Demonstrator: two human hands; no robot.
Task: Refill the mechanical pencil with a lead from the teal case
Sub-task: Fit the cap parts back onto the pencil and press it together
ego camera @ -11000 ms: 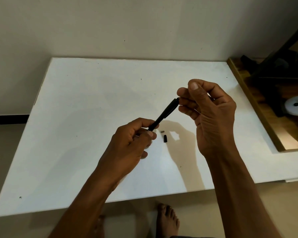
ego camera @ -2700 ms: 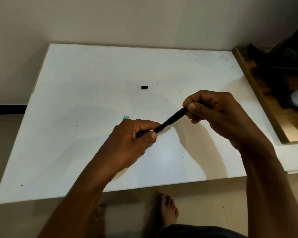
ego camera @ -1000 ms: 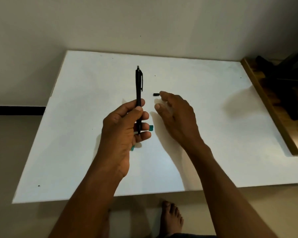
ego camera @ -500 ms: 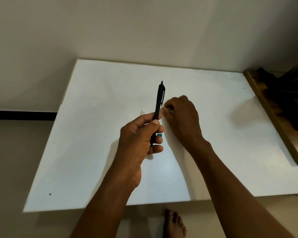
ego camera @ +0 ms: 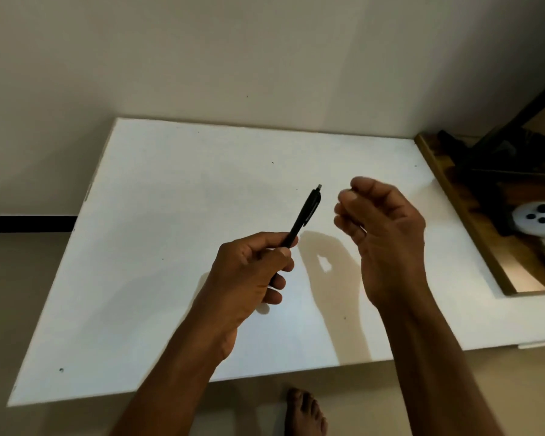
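My left hand (ego camera: 249, 272) grips the lower end of the black mechanical pencil (ego camera: 306, 215), which slants up and to the right above the white table (ego camera: 170, 199). The pencil's top end shows a small grey stub with no cap on it. My right hand (ego camera: 384, 234) hovers just right of that end, thumb and fingertips pinched together. The small black cap no longer lies on the table; whatever the pinch holds is hidden by the fingers. The teal case is not visible.
A wooden board (ego camera: 438, 171) with dark gear and a white controller (ego camera: 541, 218) borders the table's right side. A wall runs behind the table. A bare foot (ego camera: 306, 410) stands on the floor below the front edge.
My right hand came down on the small black cap on the table, closed, and has lifted to the right of the pencil's top. The pencil tilted from upright toward the right.
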